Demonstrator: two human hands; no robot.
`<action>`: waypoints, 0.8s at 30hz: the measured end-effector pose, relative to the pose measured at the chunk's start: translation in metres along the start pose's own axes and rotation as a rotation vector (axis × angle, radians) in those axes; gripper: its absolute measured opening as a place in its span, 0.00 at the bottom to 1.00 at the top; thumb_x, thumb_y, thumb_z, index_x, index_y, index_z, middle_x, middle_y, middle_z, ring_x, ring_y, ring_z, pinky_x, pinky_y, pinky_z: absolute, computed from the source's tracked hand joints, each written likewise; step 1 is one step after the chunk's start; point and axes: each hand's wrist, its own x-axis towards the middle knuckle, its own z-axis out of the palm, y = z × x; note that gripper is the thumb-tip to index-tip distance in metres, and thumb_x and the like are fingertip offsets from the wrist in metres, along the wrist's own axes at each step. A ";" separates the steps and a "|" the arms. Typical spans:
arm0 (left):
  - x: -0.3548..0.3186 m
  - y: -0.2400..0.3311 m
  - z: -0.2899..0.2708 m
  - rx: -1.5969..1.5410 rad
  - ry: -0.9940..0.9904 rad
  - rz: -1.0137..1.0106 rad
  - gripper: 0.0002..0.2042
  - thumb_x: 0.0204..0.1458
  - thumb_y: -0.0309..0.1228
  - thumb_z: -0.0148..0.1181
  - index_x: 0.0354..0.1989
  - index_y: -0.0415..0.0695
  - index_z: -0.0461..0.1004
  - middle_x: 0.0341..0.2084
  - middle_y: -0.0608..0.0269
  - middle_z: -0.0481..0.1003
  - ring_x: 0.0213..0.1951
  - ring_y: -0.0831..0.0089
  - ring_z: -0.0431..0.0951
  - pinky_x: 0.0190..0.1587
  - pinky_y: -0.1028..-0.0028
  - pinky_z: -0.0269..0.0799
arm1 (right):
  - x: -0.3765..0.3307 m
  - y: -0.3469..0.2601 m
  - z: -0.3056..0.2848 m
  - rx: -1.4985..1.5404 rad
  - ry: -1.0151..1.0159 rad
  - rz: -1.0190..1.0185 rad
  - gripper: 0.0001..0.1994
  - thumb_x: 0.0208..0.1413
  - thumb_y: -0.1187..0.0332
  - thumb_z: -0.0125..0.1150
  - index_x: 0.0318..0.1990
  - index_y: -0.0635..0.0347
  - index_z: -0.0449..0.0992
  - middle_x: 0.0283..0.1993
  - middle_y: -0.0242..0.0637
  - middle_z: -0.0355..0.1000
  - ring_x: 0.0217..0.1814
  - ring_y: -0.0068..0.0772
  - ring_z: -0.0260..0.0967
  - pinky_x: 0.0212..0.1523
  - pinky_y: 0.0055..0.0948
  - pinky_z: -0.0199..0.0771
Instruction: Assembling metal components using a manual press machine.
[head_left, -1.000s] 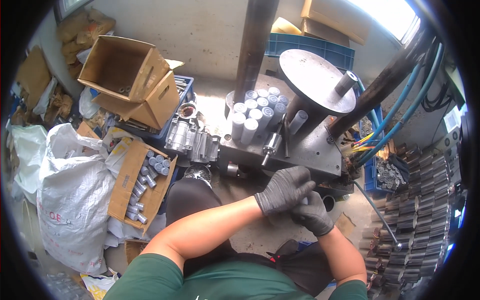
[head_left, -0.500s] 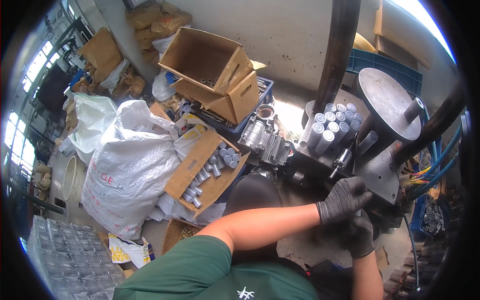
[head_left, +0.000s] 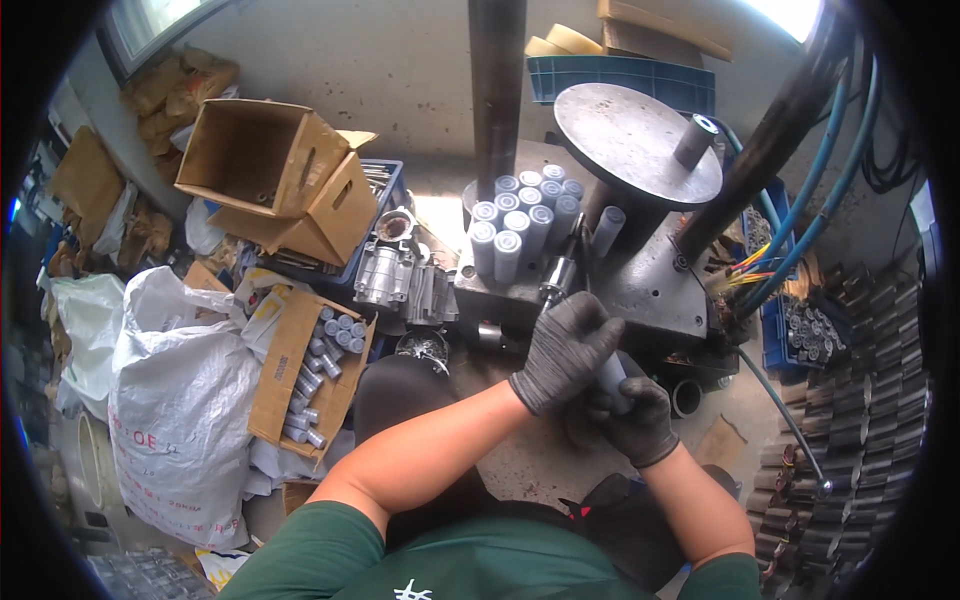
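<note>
Both my hands wear dark grey gloves and work close together in front of a black metal machine bench [head_left: 640, 290]. My right hand [head_left: 645, 422] is closed around a grey cylinder [head_left: 613, 385], which stands tilted between the two hands. Closed above it, my left hand [head_left: 568, 352] has its fingertips by the cylinder's upper end; whatever they pinch is hidden. Just beyond the left hand, a shiny metal tool with a thick collar [head_left: 558, 275] lies on the bench. Behind it stands a cluster of upright grey cylinders [head_left: 508, 243], and one more cylinder [head_left: 607, 232] stands apart on the right.
A round steel plate [head_left: 630, 140] bearing a short cylinder rises over the bench, between dark posts [head_left: 497, 90]. Left are a carton of grey cylinders [head_left: 275, 385], metal castings [head_left: 385, 275] and a white sack [head_left: 180, 400]. Blue hoses [head_left: 850, 170] and stacked metal parts [head_left: 840, 440] line the right.
My view has swung right, so the scene sits further left. The hands have drawn slightly apart, and the grey cylinder in the right hand now shows more.
</note>
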 end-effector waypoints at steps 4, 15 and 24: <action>-0.003 -0.003 0.002 -0.345 -0.054 -0.268 0.12 0.67 0.37 0.69 0.36 0.42 0.77 0.26 0.69 0.78 0.31 0.83 0.75 0.36 0.75 0.75 | 0.010 -0.007 -0.012 0.066 0.210 -0.211 0.23 0.63 0.63 0.70 0.63 0.57 0.75 0.54 0.40 0.76 0.41 0.27 0.74 0.42 0.29 0.80; -0.034 -0.013 0.022 -0.550 -0.265 -0.640 0.14 0.71 0.41 0.61 0.39 0.44 0.78 0.29 0.68 0.78 0.28 0.83 0.74 0.32 0.78 0.73 | 0.060 -0.141 -0.044 -1.140 0.732 -1.244 0.25 0.68 0.63 0.71 0.66 0.55 0.67 0.36 0.32 0.74 0.33 0.23 0.76 0.33 0.31 0.78; -0.040 -0.024 0.015 -0.481 -0.260 -0.672 0.17 0.73 0.46 0.57 0.40 0.43 0.80 0.28 0.67 0.78 0.27 0.80 0.75 0.31 0.77 0.72 | 0.067 -0.138 -0.069 -1.722 0.786 -0.893 0.31 0.59 0.71 0.72 0.69 0.65 0.71 0.56 0.53 0.79 0.56 0.49 0.81 0.59 0.43 0.80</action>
